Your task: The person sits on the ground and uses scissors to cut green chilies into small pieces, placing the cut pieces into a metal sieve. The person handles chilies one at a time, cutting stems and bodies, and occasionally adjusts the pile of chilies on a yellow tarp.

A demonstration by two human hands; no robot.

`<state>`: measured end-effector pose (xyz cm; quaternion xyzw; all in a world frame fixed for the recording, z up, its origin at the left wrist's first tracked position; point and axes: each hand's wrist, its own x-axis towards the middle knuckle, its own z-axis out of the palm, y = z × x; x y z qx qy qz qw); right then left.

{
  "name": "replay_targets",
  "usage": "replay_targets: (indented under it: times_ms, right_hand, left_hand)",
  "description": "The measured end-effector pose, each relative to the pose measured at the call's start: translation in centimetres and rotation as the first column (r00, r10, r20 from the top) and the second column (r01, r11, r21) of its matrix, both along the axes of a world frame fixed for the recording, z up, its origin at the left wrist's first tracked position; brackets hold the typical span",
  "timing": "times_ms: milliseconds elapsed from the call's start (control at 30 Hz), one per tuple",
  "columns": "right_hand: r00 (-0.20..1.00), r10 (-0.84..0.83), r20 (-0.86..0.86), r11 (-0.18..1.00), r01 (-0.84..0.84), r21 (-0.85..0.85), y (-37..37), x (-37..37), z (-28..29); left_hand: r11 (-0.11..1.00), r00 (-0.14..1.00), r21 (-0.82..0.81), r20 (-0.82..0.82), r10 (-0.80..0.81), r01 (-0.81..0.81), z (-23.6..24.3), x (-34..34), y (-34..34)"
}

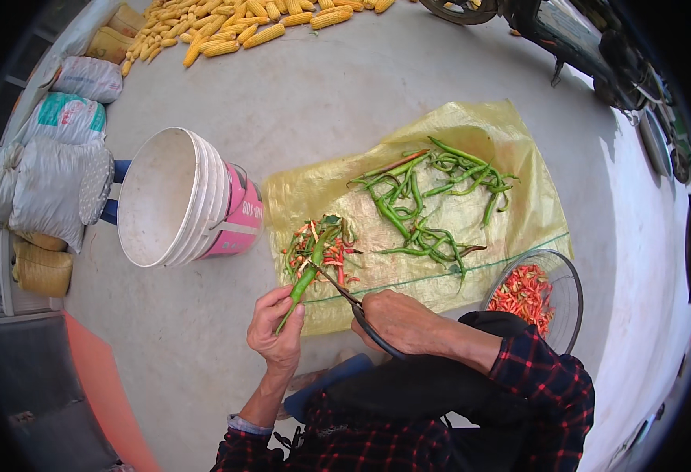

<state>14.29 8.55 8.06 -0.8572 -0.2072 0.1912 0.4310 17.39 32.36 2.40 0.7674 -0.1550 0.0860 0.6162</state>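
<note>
A long green chili pepper (301, 285) is pinched upright in the fingers of my left hand (276, 334), its tip pointing down toward my palm. My right hand (400, 322) is closed round the dark handles of a pair of scissors (339, 286), whose blades reach the upper part of that pepper. Just beyond lies a heap of red and green pepper scraps (339, 256) on a yellowish plastic sack sheet (338, 189). Farther right on the sheet, many green chili peppers (416, 200) are loosely spread. Cut red pepper pieces (525, 299) fill part of a clear bowl (574, 303) beside my right forearm.
A white bucket with a pink label (235, 216) stands at the left of the sheet. Yellow corn cobs (227, 27) are heaped at the far side. Stuffed sacks (54, 185) line the left wall. A motorbike (558, 43) is parked at the far right.
</note>
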Motion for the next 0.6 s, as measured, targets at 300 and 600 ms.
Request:
replay_targets:
  times_ms: [300,600]
  right_hand:
    - [0.958,-0.209,-0.197,0.974,0.185,-0.133,0.1,0.1,1.1]
    - [0.509,-0.706,-0.492,0.465,0.857,0.220,-7.8,-3.7,8.5]
  left_hand:
    - [0.932,0.923,-0.328,-0.385,0.019,-0.156,-1.4,-1.4,0.8]
    - [0.741,0.569,-0.579,-0.754,-0.329,-0.338,-4.1,-0.2,-1.3]
